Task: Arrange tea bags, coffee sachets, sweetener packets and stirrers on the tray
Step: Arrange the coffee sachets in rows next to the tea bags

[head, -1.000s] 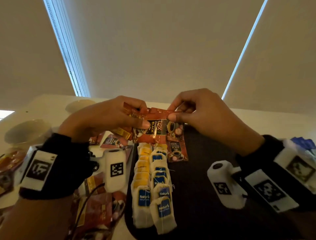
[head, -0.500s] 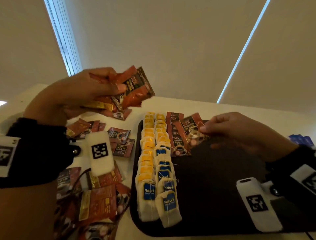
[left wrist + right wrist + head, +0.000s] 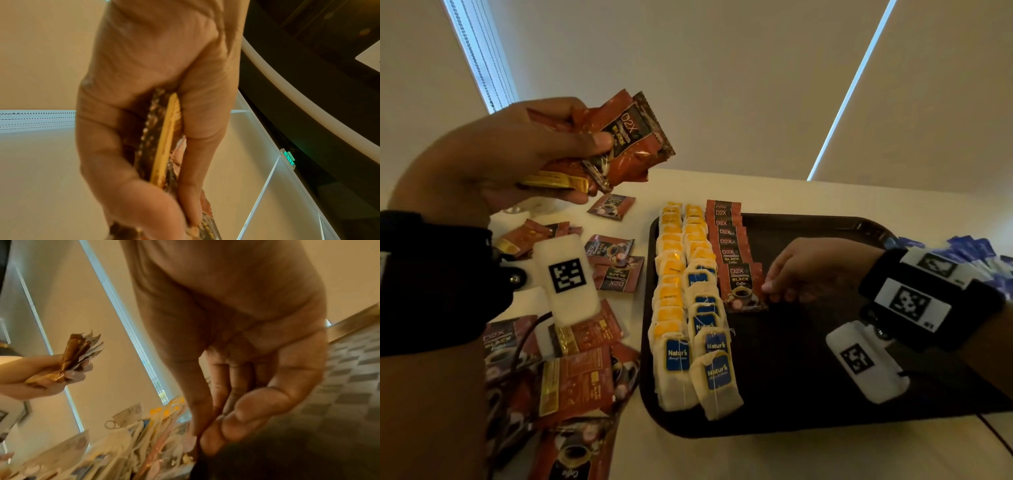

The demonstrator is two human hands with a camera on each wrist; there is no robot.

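Note:
A black tray (image 3: 825,377) holds two rows of tea bags (image 3: 688,308) along its left side. Beside them runs a row of overlapping red coffee sachets (image 3: 729,240). My right hand (image 3: 774,287) pinches the right edge of the nearest sachet (image 3: 741,286) in that row, low on the tray; the right wrist view shows thumb and fingers (image 3: 236,426) pressed together on it. Raised above the table at the left, my left hand (image 3: 571,164) grips a fanned bunch of coffee sachets (image 3: 626,140), also seen edge-on between thumb and fingers (image 3: 164,146).
Loose coffee sachets (image 3: 571,370) lie scattered on the white table left of the tray. Blue packets (image 3: 976,253) are piled past the tray's right edge. White cups (image 3: 127,415) stand behind the tea bags in the right wrist view.
My right hand took one sachet from the bunch, carried it down to the tray and laid it at the near end of the row. The left hand rose and moved left with the rest.

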